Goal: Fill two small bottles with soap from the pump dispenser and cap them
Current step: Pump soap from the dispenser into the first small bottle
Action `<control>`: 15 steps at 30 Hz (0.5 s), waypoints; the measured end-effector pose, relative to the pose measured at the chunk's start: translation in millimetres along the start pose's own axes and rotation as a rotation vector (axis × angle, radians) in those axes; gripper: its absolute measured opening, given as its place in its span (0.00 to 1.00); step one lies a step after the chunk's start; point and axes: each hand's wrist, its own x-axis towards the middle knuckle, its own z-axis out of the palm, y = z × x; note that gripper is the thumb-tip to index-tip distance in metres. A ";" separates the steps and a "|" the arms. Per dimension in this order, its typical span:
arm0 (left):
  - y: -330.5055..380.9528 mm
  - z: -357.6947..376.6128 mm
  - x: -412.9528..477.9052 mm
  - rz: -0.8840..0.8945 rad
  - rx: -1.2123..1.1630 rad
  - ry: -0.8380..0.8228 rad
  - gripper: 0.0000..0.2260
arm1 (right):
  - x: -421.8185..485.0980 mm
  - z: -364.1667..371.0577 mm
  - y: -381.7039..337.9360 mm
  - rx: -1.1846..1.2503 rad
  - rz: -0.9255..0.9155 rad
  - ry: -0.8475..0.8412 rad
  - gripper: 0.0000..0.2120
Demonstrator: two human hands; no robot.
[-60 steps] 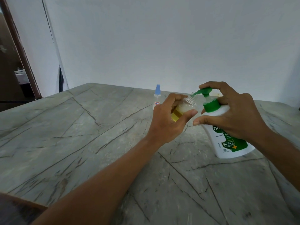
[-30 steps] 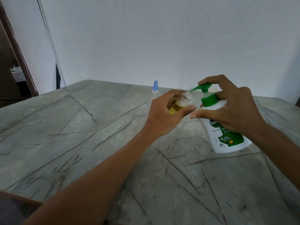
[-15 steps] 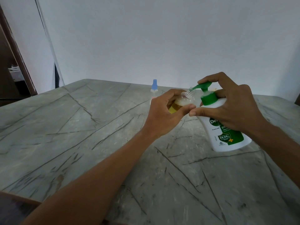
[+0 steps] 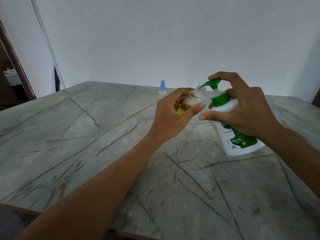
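Left hand (image 4: 174, 113) grips the small bottle (image 4: 190, 101), mouth under the nozzle to catch soap; right hand (image 4: 242, 108) clasps the pump dispenser (image 4: 239, 141).

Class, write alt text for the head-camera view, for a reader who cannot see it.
A left hand holds a small clear bottle, partly filled with yellow liquid, tilted with its open neck at the green spout of a pump dispenser, which the right hand grips with a finger on the pump head. A blue-capped bottle stands behind on the grey table.
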 end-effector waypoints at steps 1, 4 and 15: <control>0.4 0.4 0.1 0.004 0.000 -0.001 0.19 | -0.3 0.0 -0.3 -0.007 0.005 0.012 0.37; 1.5 1.1 0.2 0.015 0.013 -0.001 0.18 | -0.6 -0.1 -0.5 -0.005 0.013 0.045 0.36; -2.5 2.7 -3.1 0.014 0.011 -0.027 0.18 | 0.4 -3.1 -0.1 0.008 0.053 0.034 0.37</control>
